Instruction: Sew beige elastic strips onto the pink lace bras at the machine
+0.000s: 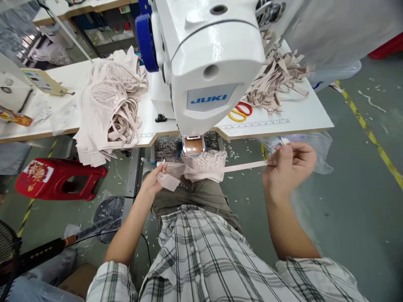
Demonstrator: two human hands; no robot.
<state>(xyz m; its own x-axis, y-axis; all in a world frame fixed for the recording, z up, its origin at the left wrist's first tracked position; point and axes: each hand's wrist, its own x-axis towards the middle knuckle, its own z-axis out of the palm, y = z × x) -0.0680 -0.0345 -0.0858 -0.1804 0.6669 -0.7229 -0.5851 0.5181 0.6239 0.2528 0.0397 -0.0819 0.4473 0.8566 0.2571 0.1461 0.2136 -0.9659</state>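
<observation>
A beige lace bra (206,165) hangs over my lap, just below the head of the white sewing machine (217,63). My left hand (154,178) pinches the bra's left end, and a loose flap of fabric drops below the fingers. From the other side a narrow beige strap (245,167) runs out straight to my right hand (288,167). That hand is closed on the strap's far end, raised to the right of the table's front edge. A small pale bit shows above its fingertips; what it is I cannot make out.
Beige lace bras (110,100) lie heaped left of the machine, overhanging the edge. Beige straps (277,79) and red-and-yellow scissors (241,112) lie on the right. A red stool (59,178) stands on the floor at left, a fan (9,247) lower left.
</observation>
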